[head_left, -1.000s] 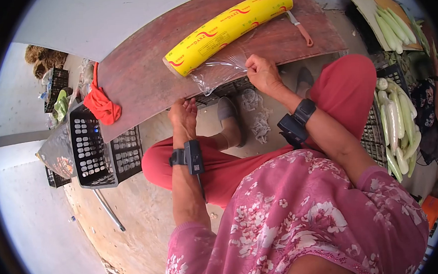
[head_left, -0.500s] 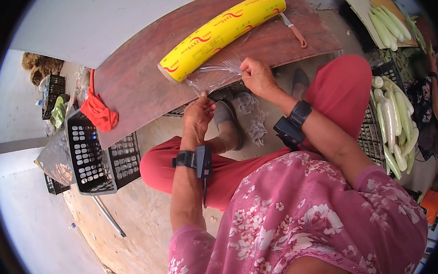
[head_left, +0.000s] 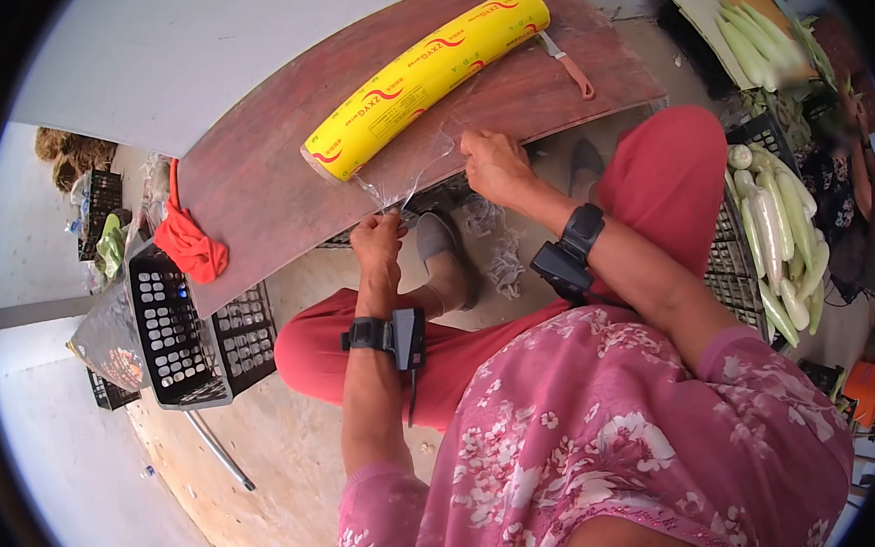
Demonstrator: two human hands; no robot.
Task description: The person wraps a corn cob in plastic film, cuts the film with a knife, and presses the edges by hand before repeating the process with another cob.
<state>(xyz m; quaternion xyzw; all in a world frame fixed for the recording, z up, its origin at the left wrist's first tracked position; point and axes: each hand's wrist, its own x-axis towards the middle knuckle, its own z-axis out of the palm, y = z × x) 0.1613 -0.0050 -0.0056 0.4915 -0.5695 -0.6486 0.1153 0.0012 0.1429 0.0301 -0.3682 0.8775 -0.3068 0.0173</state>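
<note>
A yellow roll of cling film (head_left: 416,82) with red lettering lies slantwise on the reddish-brown board. From its near end a thin clear sheet of cling film (head_left: 397,183) hangs down to my left hand (head_left: 378,245), whose fingertips are pinched on it at the board's front edge. My right hand (head_left: 497,168) has its fingers curled together just right of the film, over the same edge. A strand of film runs close to those fingertips, but their grip is partly hidden. A knife (head_left: 571,67) with a pink handle rests beside the roll's far end.
The board (head_left: 262,184) fills the space before me. A red cloth (head_left: 187,241) drapes over its left corner, above a black crate (head_left: 176,335). Long pale green vegetables (head_left: 780,222) fill a crate at right; more (head_left: 756,43) lie behind. Crumpled film (head_left: 505,269) litters the floor.
The film between my hands has narrowed from a wide stretched sheet to a thin gathered strip near my left hand. The view has shifted slightly; the roll and knife stay put.
</note>
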